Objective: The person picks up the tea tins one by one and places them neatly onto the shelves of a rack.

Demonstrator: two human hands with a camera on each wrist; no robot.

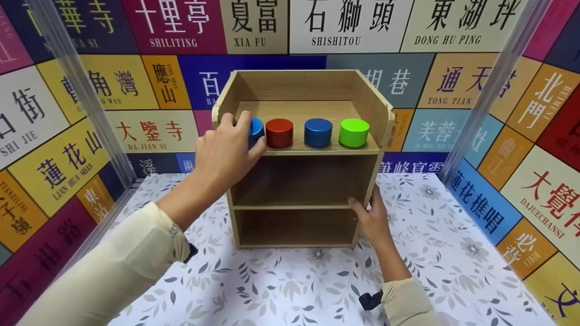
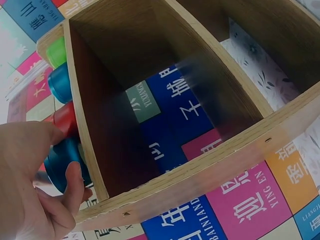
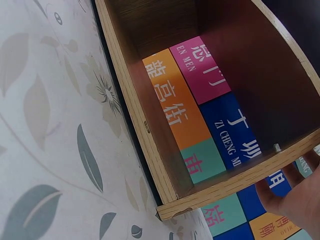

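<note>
A small wooden shelf unit (image 1: 294, 206) stands upright, with a row of shiny cylinders along the front of its top level. My left hand (image 1: 229, 145) holds the leftmost blue cylinder (image 1: 256, 132), its thumb across the near side; part of that cylinder is hidden by the fingers. Close beside it is a red cylinder (image 1: 279, 133), then a second blue cylinder (image 1: 318, 132) and a bright green cylinder (image 1: 354, 132) at the right end. Low on the unit's right side panel, my right hand (image 1: 374, 217) grips the edge, thumb at the front and fingers around the outside.
Below the top level are two open compartments, and the left wrist view looks through the middle compartment (image 2: 145, 100) to the printed wall. A white leaf-patterned cloth (image 1: 290, 290) lies under the unit. Walls with colourful sign panels (image 1: 149, 131) surround it on three sides.
</note>
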